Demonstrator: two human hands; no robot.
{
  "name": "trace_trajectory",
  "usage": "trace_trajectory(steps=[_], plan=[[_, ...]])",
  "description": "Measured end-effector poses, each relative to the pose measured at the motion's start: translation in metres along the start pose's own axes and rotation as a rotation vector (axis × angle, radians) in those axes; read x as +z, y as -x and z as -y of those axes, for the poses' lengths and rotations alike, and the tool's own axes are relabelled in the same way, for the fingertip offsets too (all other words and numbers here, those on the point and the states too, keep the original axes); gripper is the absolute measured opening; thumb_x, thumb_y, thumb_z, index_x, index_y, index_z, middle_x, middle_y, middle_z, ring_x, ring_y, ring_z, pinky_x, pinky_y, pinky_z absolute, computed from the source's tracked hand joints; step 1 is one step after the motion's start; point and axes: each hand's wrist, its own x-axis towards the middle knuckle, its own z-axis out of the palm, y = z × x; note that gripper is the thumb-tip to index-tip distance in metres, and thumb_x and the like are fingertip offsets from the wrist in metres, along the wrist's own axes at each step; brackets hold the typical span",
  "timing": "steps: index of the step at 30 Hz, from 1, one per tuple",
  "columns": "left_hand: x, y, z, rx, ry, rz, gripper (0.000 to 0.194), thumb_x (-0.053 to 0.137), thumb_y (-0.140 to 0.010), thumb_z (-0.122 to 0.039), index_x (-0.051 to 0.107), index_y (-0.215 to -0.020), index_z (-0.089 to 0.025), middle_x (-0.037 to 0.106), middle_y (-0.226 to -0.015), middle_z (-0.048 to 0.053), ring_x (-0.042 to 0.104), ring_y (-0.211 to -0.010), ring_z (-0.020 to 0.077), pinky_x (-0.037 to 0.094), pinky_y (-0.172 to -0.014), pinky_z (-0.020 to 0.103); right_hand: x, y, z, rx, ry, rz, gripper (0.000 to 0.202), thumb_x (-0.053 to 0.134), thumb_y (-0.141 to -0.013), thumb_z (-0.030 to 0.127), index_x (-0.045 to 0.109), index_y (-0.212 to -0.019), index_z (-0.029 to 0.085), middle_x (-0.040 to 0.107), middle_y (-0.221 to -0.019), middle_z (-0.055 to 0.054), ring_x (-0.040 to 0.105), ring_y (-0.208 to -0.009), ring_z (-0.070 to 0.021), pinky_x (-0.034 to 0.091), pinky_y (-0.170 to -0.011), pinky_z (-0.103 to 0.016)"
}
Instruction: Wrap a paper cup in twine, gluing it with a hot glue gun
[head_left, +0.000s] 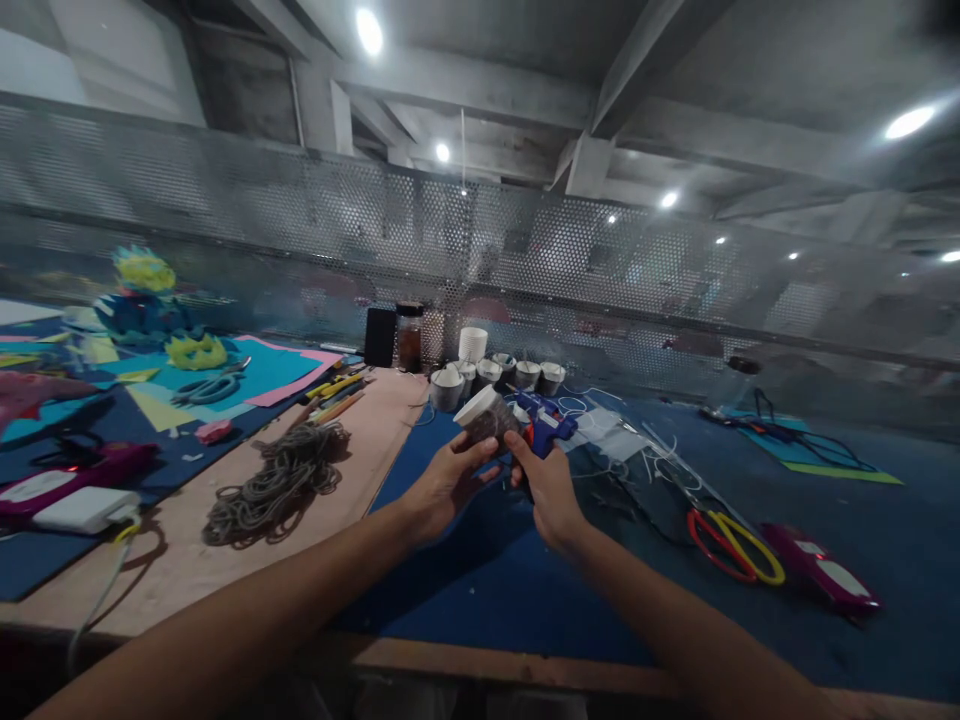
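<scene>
Between my two hands a paper cup (489,412) is held tilted, its white rim toward the upper left and its side covered in what looks like dark grey cord. My left hand (444,488) is closed around the cup's lower left side, thumb against it. On the other side, my right hand (553,490) has its thumb and curled fingers on the cup's base end. A blue hot glue gun (551,428) shows right behind the right hand; whether they touch is unclear. Left of the hands lies a tangled bundle of grey cord (281,482) on a pinkish board (225,580).
Behind stand several grey-sided cups (447,388), a white cup stack (472,344) and a dark jar (409,338). Red-and-yellow-handled scissors (731,545) and a purple power strip (821,570) lie right. Pencils (341,405), pliers (210,385) and coloured paper (274,370) lie left.
</scene>
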Motion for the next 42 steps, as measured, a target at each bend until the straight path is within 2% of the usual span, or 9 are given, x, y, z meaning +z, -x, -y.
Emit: trace_trajectory(steps=[5, 10, 15, 21, 28, 33, 37, 39, 42], plan=[[-0.005, 0.0, -0.009, -0.001, 0.006, 0.038, 0.039, 0.074, -0.08, -0.022, 0.065, -0.118, -0.023, 0.062, -0.132, 0.008, 0.057, -0.122, 0.024, 0.047, -0.099, 0.038, -0.024, -0.003, 0.019, -0.181, 0.282, -0.023, 0.038, 0.063, -0.085, 0.053, 0.066, -0.092, 0.016, 0.05, -0.053, 0.005, 0.049, -0.049, -0.011, 0.043, -0.052, -0.023], [-0.019, -0.001, -0.012, -0.04, -0.056, 0.05, 0.047, 0.079, -0.074, -0.02, 0.065, -0.119, -0.019, 0.064, -0.128, 0.012, 0.059, -0.118, 0.0271, 0.046, -0.1, 0.041, -0.044, 0.003, 0.027, -0.225, 0.456, 0.019, 0.038, 0.063, -0.086, 0.053, 0.067, -0.1, 0.019, 0.053, -0.058, 0.004, 0.05, -0.052, -0.0125, 0.046, -0.055, -0.025], [-0.02, -0.002, -0.006, -0.058, -0.098, 0.079, 0.048, 0.08, -0.074, -0.024, 0.065, -0.119, -0.017, 0.066, -0.124, 0.013, 0.063, -0.111, 0.0277, 0.049, -0.089, 0.036, -0.034, 0.007, 0.02, -0.279, 0.409, 0.094, 0.034, 0.068, -0.082, 0.05, 0.065, -0.093, 0.018, 0.065, -0.082, -0.002, 0.057, -0.061, -0.0131, 0.052, -0.064, -0.027], [-0.012, 0.004, -0.006, -0.11, -0.109, 0.168, 0.048, 0.078, -0.076, -0.026, 0.064, -0.122, -0.019, 0.063, -0.131, 0.012, 0.06, -0.116, 0.0288, 0.048, -0.093, 0.036, -0.026, 0.011, 0.015, -0.284, 0.411, 0.095, 0.036, 0.069, -0.082, 0.047, 0.064, -0.102, 0.017, 0.064, -0.074, 0.0, 0.058, -0.058, -0.0137, 0.054, -0.066, -0.028], [-0.008, 0.008, -0.004, -0.113, -0.129, 0.146, 0.046, 0.078, -0.077, -0.027, 0.065, -0.12, -0.021, 0.063, -0.131, 0.011, 0.058, -0.118, 0.0279, 0.048, -0.092, 0.037, -0.027, 0.013, 0.006, -0.312, 0.305, 0.081, 0.04, 0.074, -0.076, 0.047, 0.063, -0.102, 0.018, 0.067, -0.092, -0.005, 0.065, -0.078, -0.0189, 0.056, -0.072, -0.031], [-0.007, 0.009, -0.003, -0.096, -0.145, 0.163, 0.049, 0.078, -0.076, -0.029, 0.065, -0.122, -0.019, 0.063, -0.13, 0.013, 0.059, -0.116, 0.0279, 0.047, -0.094, 0.036, -0.024, 0.016, 0.004, -0.137, 0.233, 0.135, 0.046, 0.076, -0.073, 0.05, 0.061, -0.102, 0.017, 0.068, -0.085, -0.004, 0.063, -0.064, -0.0161, 0.055, -0.055, -0.026], [-0.01, 0.007, -0.006, -0.051, -0.23, 0.201, 0.054, 0.079, -0.074, -0.029, 0.062, -0.125, -0.018, 0.061, -0.132, 0.014, 0.058, -0.118, 0.0291, 0.046, -0.095, 0.037, -0.026, 0.014, 0.005, -0.175, 0.306, 0.087, 0.044, 0.077, -0.072, 0.05, 0.062, -0.097, 0.017, 0.068, -0.078, -0.002, 0.057, -0.054, -0.0126, 0.051, -0.051, -0.025], [-0.012, 0.006, -0.013, 0.051, -0.296, 0.166, 0.055, 0.077, -0.076, -0.033, 0.061, -0.127, -0.02, 0.06, -0.134, 0.012, 0.055, -0.123, 0.0294, 0.044, -0.1, 0.038, -0.031, 0.012, 0.008, -0.252, 0.357, 0.061, 0.041, 0.076, -0.074, 0.05, 0.063, -0.096, 0.018, 0.068, -0.079, -0.002, 0.056, -0.053, -0.0125, 0.051, -0.053, -0.026], [-0.016, 0.004, -0.027, 0.276, -0.548, -0.116, 0.046, 0.071, -0.081, -0.039, 0.063, -0.123, -0.023, 0.064, -0.128, 0.008, 0.054, -0.122, 0.0259, 0.042, -0.1, 0.035, -0.042, 0.009, 0.015, -0.407, 0.522, 0.113, 0.038, 0.073, -0.079, 0.045, 0.062, -0.106, 0.02, 0.07, -0.091, -0.004, 0.065, -0.069, -0.0175, 0.054, -0.065, -0.029]])
